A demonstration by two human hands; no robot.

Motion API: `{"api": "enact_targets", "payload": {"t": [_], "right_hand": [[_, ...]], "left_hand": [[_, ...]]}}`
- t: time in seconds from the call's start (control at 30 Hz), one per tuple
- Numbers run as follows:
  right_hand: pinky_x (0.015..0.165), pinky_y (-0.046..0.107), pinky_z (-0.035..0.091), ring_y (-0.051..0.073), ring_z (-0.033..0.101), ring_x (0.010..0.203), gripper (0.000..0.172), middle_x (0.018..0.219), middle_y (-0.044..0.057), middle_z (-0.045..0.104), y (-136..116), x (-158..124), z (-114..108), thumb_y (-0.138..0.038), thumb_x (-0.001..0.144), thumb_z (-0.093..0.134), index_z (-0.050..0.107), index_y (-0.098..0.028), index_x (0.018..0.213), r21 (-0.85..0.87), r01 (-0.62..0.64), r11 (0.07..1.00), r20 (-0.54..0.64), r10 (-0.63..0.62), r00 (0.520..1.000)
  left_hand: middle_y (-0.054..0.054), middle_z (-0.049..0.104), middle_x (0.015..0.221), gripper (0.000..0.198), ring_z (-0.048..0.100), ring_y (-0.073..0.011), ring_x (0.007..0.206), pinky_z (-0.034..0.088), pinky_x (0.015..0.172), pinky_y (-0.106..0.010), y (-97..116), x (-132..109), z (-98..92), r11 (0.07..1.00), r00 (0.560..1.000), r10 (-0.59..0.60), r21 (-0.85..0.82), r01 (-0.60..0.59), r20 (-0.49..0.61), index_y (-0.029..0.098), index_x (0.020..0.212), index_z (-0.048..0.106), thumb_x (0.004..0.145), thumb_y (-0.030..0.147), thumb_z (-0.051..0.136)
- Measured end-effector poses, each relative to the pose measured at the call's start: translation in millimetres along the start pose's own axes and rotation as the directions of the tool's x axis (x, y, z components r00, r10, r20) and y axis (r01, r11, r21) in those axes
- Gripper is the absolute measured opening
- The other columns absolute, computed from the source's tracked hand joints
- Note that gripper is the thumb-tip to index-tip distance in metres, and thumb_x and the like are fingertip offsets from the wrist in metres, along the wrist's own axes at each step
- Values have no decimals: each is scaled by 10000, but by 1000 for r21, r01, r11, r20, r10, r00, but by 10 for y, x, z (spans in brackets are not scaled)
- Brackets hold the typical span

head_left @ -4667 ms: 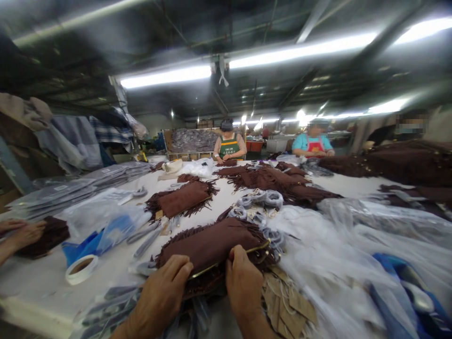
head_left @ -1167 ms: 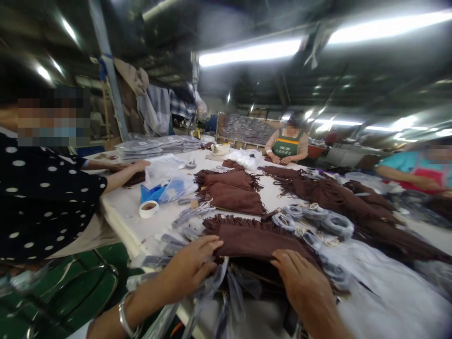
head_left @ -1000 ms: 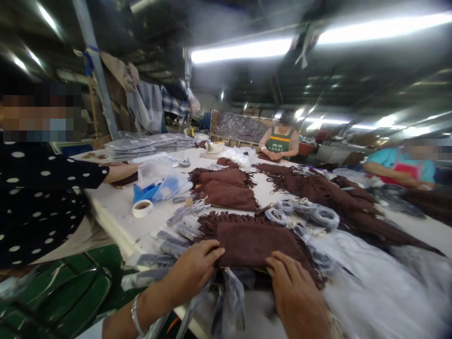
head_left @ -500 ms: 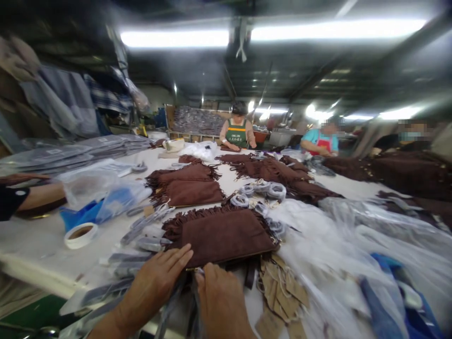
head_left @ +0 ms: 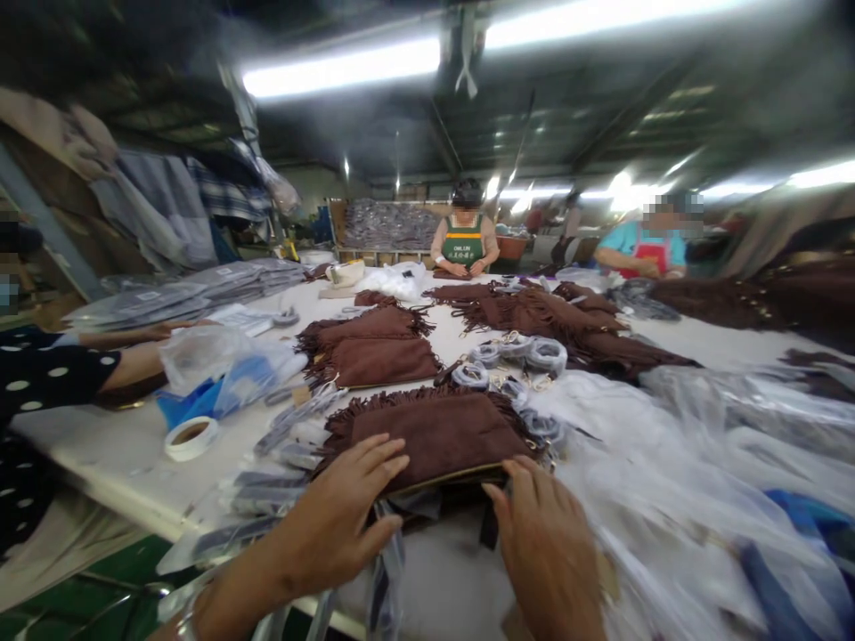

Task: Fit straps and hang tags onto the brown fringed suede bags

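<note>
A brown fringed bag (head_left: 441, 436) lies flat in front of me, its fringe on the far side and its gold-toned zipper (head_left: 447, 476) along the near edge. My left hand (head_left: 347, 512) rests on the bag's near left corner, fingers stretched out and thumb apart. At the zipper's right end, my right hand (head_left: 548, 543) has its thumb and fingers closed round the edge; any zipper pull there is hidden by the fingers. More brown fringed bags (head_left: 387, 356) lie just beyond. Wrapped straps in rings (head_left: 484, 365) sit behind the bag's right side.
A tape roll (head_left: 191, 438) and clear plastic with blue (head_left: 233, 374) lie left, beside a co-worker's polka-dot sleeve (head_left: 60, 369). White plastic bags (head_left: 601, 427) heap up on the right. Wrapped strips (head_left: 260, 490) lie left of my bag. Two co-workers work across the table.
My right hand has slid rightward along the zipper from its left end to its right end. My left hand has shifted farther onto the bag with its thumb spread. The view has turned left.
</note>
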State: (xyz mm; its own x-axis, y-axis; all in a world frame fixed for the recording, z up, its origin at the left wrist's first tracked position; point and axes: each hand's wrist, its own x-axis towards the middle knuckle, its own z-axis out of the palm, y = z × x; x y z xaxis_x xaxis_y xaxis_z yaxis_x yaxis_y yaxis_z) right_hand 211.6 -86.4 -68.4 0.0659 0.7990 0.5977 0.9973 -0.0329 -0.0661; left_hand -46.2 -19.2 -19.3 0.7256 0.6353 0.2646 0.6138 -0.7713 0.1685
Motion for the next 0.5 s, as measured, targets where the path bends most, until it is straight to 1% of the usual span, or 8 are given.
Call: {"api": "enact_targets", "payload": {"t": [0.03, 0.1, 0.17, 0.23, 0.27, 0.33, 0.4, 0.5], "right_hand": [[941, 445, 385, 316, 571, 1093, 282, 1209, 163, 632, -80, 39, 6, -334, 935, 558, 575, -164, 1160, 58, 46, 997, -18, -45, 999], [972, 434, 368, 295, 559, 1106, 277, 1214, 124, 638, -185, 147, 29, -292, 921, 591, 588, -187, 1178, 150, 116, 982, 25, -121, 992], [915, 404, 389, 269, 586, 1026, 197, 1102, 76, 683, -205, 274, 54, -251, 930, 578, 627, -216, 1117, 186, 119, 975, 118, -142, 983], [821, 362, 404, 238, 607, 922, 133, 959, 40, 702, -164, 392, 69, -237, 954, 539, 658, -232, 1013, 210, 110, 972, 195, -152, 969], [783, 342, 405, 224, 613, 884, 140, 909, 27, 701, -135, 442, 74, -240, 963, 524, 664, -236, 970, 223, 112, 968, 216, -161, 963], [735, 306, 404, 196, 623, 837, 170, 856, 11, 700, -81, 522, 86, -238, 975, 503, 664, -239, 921, 248, 116, 962, 227, -174, 958], [703, 284, 402, 179, 631, 801, 189, 820, 7, 698, -56, 578, 115, -225, 979, 490, 660, -235, 897, 259, 112, 959, 218, -171, 961], [698, 290, 406, 194, 633, 804, 172, 825, 35, 696, -88, 607, 184, -210, 974, 487, 646, -214, 911, 244, 81, 966, 196, -131, 972]], "left_hand": [[-107, 454, 1470, 544, 411, -291, 1341, 386, 1098, -471, 32, 92, 47, 1000, 1000, -22, 5, 22, 4, 207, 1385, 475, 864, 297, 606], [-128, 563, 1357, 439, 512, -293, 1232, 438, 1034, -456, 31, 258, 148, 999, 999, -46, 22, 45, 13, 173, 1300, 555, 886, 312, 604], [-104, 648, 1229, 324, 577, -260, 1125, 465, 986, -407, -37, 378, 201, 1000, 999, -27, 3, 27, 38, 177, 1216, 614, 934, 323, 550], [-70, 690, 1141, 286, 610, -223, 1056, 471, 959, -351, -123, 449, 181, 999, 997, 12, -34, -9, 74, 200, 1154, 647, 977, 344, 474], [-59, 703, 1103, 291, 623, -210, 1028, 473, 943, -329, -156, 472, 152, 999, 995, 25, -41, -21, 95, 209, 1124, 659, 991, 345, 439], [-50, 721, 1012, 314, 646, -199, 971, 480, 901, -303, -188, 511, 85, 1000, 989, 28, -18, -25, 143, 216, 1053, 678, 1002, 323, 387], [-53, 724, 914, 337, 661, -202, 907, 487, 850, -296, -169, 557, 48, 999, 981, 8, 40, -16, 194, 212, 956, 686, 998, 291, 361], [-76, 705, 857, 261, 660, -228, 840, 495, 791, -319, -78, 638, 87, 988, 975, -23, 153, -11, 221, 185, 878, 663, 956, 279, 432]]}}
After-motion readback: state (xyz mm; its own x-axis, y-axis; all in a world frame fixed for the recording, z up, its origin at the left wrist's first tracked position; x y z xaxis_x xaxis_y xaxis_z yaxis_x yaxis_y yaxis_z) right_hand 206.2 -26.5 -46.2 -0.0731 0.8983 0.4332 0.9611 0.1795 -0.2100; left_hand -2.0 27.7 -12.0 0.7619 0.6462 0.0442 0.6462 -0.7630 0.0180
